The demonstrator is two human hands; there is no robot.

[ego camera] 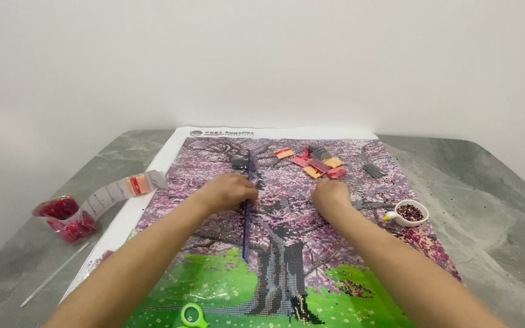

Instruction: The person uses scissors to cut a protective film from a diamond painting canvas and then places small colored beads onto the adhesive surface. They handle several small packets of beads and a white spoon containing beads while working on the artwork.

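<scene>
A: Item one, the canvas (360,276): a large bead picture of a pink tree on green grass, lying flat on the grey counter (487,243), its white top border toward the wall.

B: And the hands?

A: Left hand (229,191): curled, fingertips pinched on a long dark ruler (247,212) that runs up and down the canvas just left of the trunk. It looks pressed down there to keep the edge straight along a column of beads. Right hand (330,195): loosely closed, knuckles up, resting on the canvas right of the trunk. Whether it pinches anything I cannot tell; the fingers are tucked under.

B: Near the right hand?

A: A small white dish (409,213) of dark red beads, just beside the wrist, seemingly kept within easy reach. Above the hands, a cluster of red and orange packets (316,164) on the tree's crown, with a few grey ones (373,170) nearby.

B: Off the canvas?

A: To the left, a red bag (63,217), a strip of labelled sachets (123,189) and a thin clear stick (56,273). At the bottom edge, a green ring-shaped tool (193,316).
</scene>
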